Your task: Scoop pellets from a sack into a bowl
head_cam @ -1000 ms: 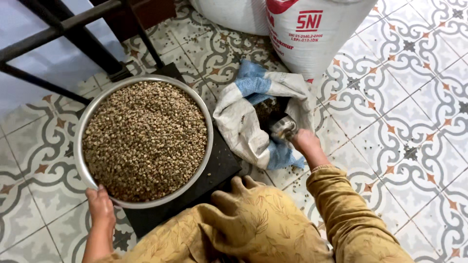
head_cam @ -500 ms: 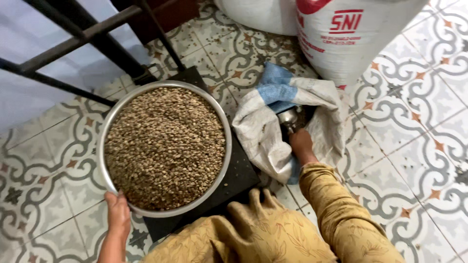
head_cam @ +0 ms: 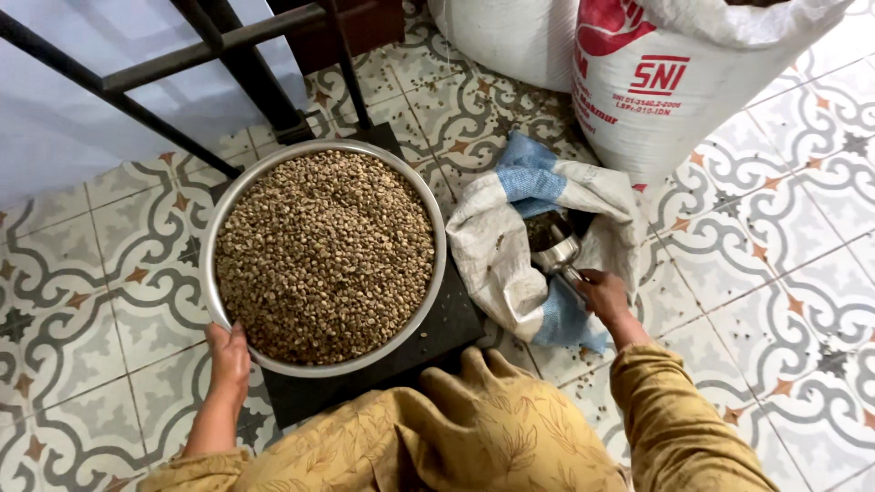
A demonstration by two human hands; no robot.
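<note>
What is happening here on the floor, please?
A person crouches over a patterned tile floor. The left hand grips the rim of a wide metal basin heaped with pale beans; the basin rests on a dark flat platform. The right hand holds a metal scoop inside an open white-and-blue sack. Two large full sacks stand behind.

Pale tan-green beans heaped in a round silver metal basin (head_cam: 221, 264), on a flat black square platform (head_cam: 437, 333). Small woven white sack with sky-blue bands (head_cam: 510, 228), holding a shiny steel scoop (head_cam: 556, 248). Large white woven sack with red printing (head_cam: 674, 82). Cream floor tiles with grey curling scrollwork and small rust-orange stars (head_cam: 91, 273). Mustard-yellow garment with faint leaf print (head_cam: 492, 437). Black metal frame bars (head_cam: 228, 46).
</note>
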